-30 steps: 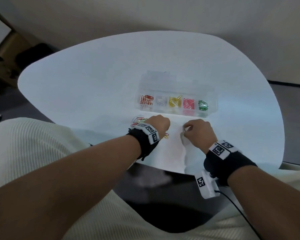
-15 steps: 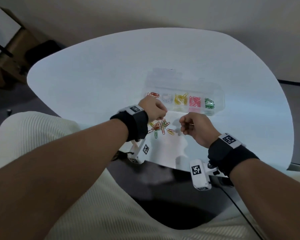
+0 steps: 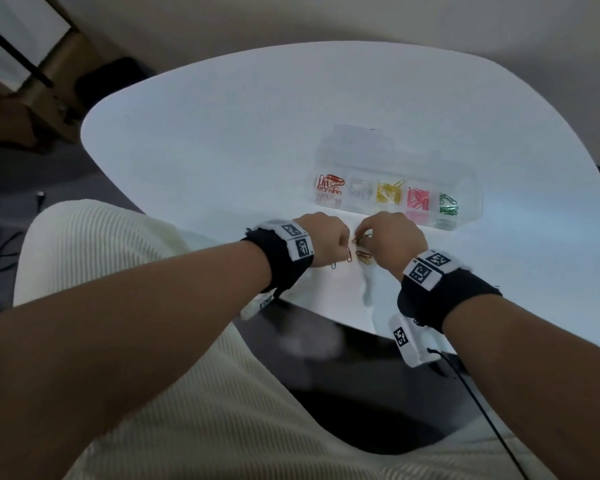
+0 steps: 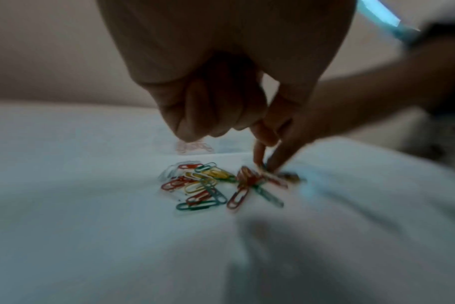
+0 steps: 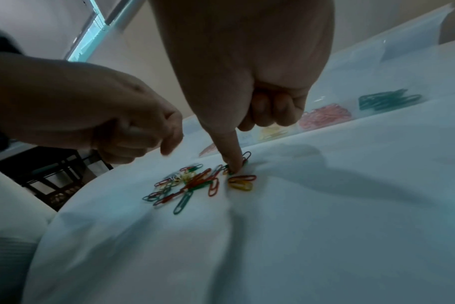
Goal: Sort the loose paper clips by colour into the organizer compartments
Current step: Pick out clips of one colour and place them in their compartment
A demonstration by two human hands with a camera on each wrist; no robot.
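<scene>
Pinching down with my right hand (image 5: pixel 247 86) on one clip (image 5: pixel 244 157) at the pile (image 4: pixel 216 186) edge, left hand (image 4: pixel 210 98) clenched empty above, I should drag it clear before lifting toward the organizer (image 3: pixel 465 188).

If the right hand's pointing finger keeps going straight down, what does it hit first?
Probably nothing new: the right hand already has its fingertip down in the loose paper clips on the white cloth.

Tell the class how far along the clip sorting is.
Done: the organizer holds five colour-sorted batches. In hand: the right hand reaches a fingertip into the loose pile; the left hand hovers curled beside it. Left: a mixed pile on the table.
</scene>
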